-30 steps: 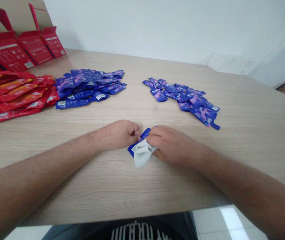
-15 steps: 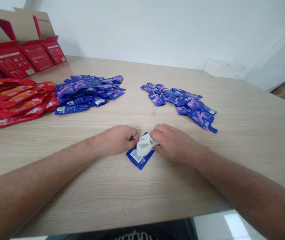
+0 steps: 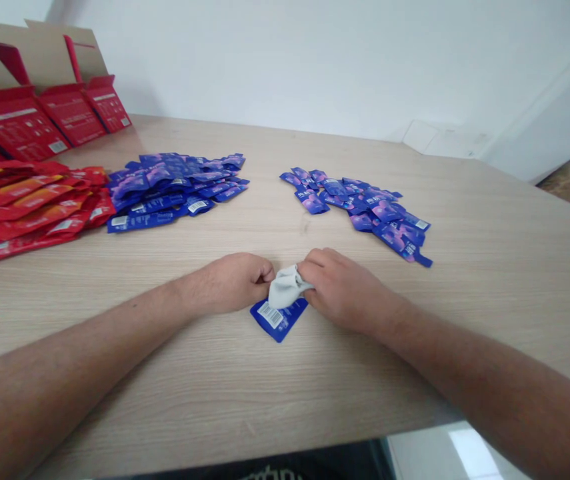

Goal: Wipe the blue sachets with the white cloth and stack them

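Observation:
A blue packet (image 3: 285,325) with a white barcode label lies on the table in front of me, its upper part covered. Over it a crumpled white cloth (image 3: 283,291) is bunched in my right hand (image 3: 342,288), whose fingers are closed on it. My left hand (image 3: 237,281) is curled, thumb against forefinger, right beside the cloth's left edge. What sits in that pinch, if anything, is hidden.
A loose spread of blue packets (image 3: 359,203) lies at the back right. Left of it are a heap of blue packets (image 3: 175,187), a pile of red packets (image 3: 35,207) and several open red boxes (image 3: 19,127). The wooden table (image 3: 205,400) ends at a wall.
The cloth has shifted slightly up and left with my right hand. My left hand stays almost in place, and the packet's top corner is now out of sight. The view has tilted a little.

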Available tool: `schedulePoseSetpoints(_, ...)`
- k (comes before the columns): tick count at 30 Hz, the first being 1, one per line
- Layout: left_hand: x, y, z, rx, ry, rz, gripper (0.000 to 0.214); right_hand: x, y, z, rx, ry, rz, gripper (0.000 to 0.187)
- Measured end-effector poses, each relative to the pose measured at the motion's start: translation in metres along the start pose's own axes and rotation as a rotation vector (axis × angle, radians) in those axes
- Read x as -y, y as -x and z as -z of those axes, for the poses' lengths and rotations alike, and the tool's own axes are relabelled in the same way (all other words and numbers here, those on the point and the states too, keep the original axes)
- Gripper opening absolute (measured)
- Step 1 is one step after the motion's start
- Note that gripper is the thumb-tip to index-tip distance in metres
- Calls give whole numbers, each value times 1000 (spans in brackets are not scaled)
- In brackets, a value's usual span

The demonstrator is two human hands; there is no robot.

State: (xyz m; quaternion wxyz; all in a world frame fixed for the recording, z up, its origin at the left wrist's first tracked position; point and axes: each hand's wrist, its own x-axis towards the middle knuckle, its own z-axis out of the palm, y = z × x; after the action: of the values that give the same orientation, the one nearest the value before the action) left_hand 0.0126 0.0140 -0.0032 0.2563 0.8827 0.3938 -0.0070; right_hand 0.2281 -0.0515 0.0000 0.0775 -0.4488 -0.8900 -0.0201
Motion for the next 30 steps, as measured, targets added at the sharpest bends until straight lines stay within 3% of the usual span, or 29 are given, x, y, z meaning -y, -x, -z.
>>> schedulePoseSetpoints(5,3,-1,-2,32,25,-38,21,14,5,2,91,-66,288,6)
schedulePoseSetpoints(7,3,-1,-1,29,21,-39,20,12,6,4,104,-65,256,6)
schedulePoseSetpoints(11,1,-1,0,-2,2,-14,18,4,3,2,17,-7,30,7)
schedulePoseSetpoints(17,3,-1,0,41,33,-38,20,20,6,5,65,-44,246,9)
schedulePoseSetpoints(25,3,-1,-2,18,-11,-4,22,2,1,3,-17,-38,83,14)
schedulePoseSetpoints(30,4,-1,-1,46,20,-44,21,17,7,5,32,-110,377,15)
